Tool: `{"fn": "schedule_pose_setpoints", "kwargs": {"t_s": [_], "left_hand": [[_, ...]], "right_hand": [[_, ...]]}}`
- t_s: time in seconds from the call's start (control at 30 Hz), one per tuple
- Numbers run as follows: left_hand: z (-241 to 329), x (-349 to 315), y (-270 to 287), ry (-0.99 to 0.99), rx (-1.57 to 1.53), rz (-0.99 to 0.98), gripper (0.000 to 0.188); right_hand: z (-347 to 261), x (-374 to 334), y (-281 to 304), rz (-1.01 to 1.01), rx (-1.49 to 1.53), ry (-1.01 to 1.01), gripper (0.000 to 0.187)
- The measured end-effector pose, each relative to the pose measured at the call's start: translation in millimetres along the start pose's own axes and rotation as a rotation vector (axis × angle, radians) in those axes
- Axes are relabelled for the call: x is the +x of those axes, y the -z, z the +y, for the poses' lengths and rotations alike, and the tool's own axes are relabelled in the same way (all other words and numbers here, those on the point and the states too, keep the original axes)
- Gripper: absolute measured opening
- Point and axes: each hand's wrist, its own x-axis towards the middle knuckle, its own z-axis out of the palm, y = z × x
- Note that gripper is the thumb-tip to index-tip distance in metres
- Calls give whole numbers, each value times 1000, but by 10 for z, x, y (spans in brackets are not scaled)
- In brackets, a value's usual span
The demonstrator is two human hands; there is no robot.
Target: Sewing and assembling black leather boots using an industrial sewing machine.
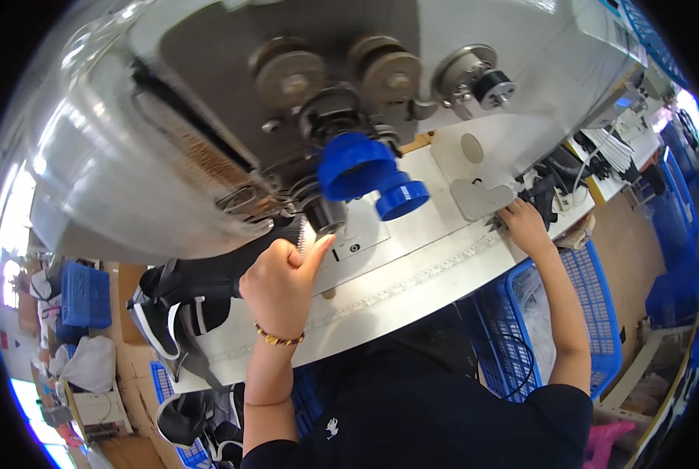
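Sewing machine (521,78), big and pale metallic, fills the upper part of the view. White worktable (412,291) stretches beneath the machine and toward the person. Blue basket (600,305) stands at the machine's right, on the person's side. Black material (209,275) lies on the tabletop under the machine's left end, beside white-edged shoes (154,324). Left hand (275,285) is at the material's right end, under the machine's head, fingers curled and thumb extended; I cannot tell whether it pinches the material. Right hand (528,227) reaches a grey plate (478,199) at the machine's right, fingers bent, their grip unclear. Blue knobs (357,168) jut from the machine's near face.
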Motion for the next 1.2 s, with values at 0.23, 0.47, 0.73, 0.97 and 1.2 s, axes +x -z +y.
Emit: {"fn": "schedule_pose_setpoints", "kwargs": {"t_s": [0.23,0.47,0.73,0.97,1.2], "left_hand": [[-87,-4,-62,0,72,-40,40],[-84,27,-36,-57,-21,-78,29],[-270,-81,-143,-66,-423,-65,26],[-253,-80,-121,-28,-459,-85,22],[-293,-65,-182,-84,-479,-18,20]], "right_hand": [[-388,-31,126,-24,142,108,13],[-1516,443,1055,228,812,146,32],[-2078,960,1385,350,567,269,25],[-2160,1125,1398,510,48,411,18],[-2200,1125,1406,304,-249,447,26]]}}
